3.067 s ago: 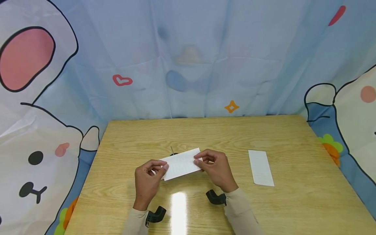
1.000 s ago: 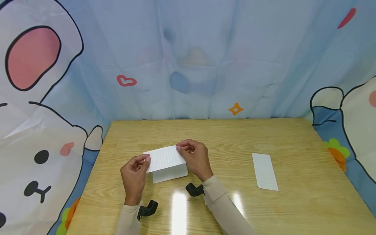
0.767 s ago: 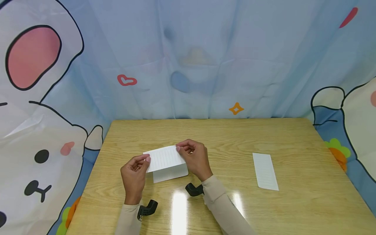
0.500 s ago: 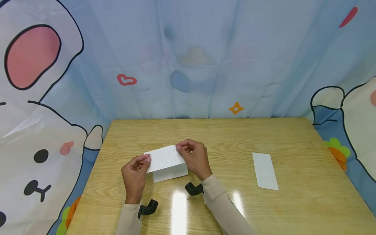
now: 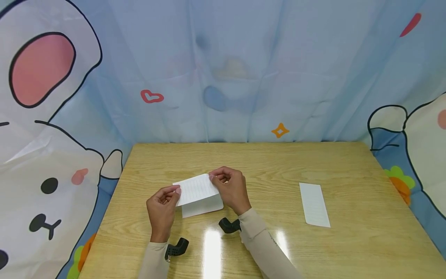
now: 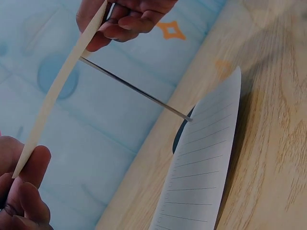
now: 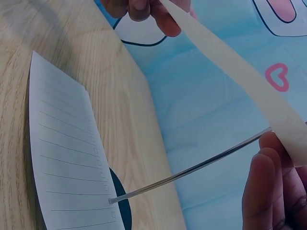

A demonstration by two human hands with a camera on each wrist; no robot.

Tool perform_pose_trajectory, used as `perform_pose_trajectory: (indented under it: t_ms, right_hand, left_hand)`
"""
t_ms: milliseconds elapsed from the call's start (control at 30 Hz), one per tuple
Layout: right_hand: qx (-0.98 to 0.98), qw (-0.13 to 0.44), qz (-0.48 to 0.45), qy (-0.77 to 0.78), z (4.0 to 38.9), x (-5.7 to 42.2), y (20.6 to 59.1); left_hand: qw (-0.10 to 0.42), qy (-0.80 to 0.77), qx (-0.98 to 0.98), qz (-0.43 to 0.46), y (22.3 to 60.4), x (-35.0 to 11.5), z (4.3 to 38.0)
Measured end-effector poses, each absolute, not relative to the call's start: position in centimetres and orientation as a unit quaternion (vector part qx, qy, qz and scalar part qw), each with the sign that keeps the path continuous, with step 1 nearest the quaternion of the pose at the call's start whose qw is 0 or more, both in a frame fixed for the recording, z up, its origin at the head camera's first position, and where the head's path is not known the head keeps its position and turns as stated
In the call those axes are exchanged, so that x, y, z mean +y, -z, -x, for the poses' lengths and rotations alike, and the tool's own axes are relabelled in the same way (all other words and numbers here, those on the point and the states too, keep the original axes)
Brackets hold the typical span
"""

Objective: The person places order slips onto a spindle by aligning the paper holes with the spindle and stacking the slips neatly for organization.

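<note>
Head view: left fingers [image 5: 167,190] and right fingers [image 5: 221,170] pinch opposite ends of the lined sheet [image 5: 196,189] between them.

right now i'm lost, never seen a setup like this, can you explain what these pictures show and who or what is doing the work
No robot here: a person works with two bare hands. The wide picture comes from a head camera looking down at the table; the two close ones come from a camera on each wrist. The left hand and right hand pinch opposite ends of a lined white sheet. Below it, a thin metal rod rises from a dark base, seemingly through a second lined sheet. Whether its tip pierces the held sheet is unclear. A loose slip lies to the person's right.
</note>
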State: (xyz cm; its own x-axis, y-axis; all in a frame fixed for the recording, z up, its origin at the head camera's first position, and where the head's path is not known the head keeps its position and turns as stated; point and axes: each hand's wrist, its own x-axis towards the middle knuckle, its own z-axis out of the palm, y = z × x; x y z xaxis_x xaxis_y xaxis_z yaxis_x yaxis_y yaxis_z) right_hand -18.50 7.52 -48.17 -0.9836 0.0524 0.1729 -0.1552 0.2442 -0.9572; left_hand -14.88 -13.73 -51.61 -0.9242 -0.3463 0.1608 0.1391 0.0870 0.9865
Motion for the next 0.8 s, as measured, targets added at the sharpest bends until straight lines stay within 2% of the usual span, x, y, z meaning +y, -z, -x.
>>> perform_pose_trajectory:
  t_ms: [467, 800]
  right_hand:
    - [-0.803, 0.057, 0.001, -0.594, 18.2, 7.8, 49.7]
    - [-0.789, 0.064, -0.026, -0.611, 18.4, 8.3, 51.1]
  left_hand:
    - [0.168, 0.668, -0.72, -0.081, 52.5, -13.7, 14.7]
    - [0.161, 0.663, -0.726, -0.084, 52.7, -13.6, 14.8]
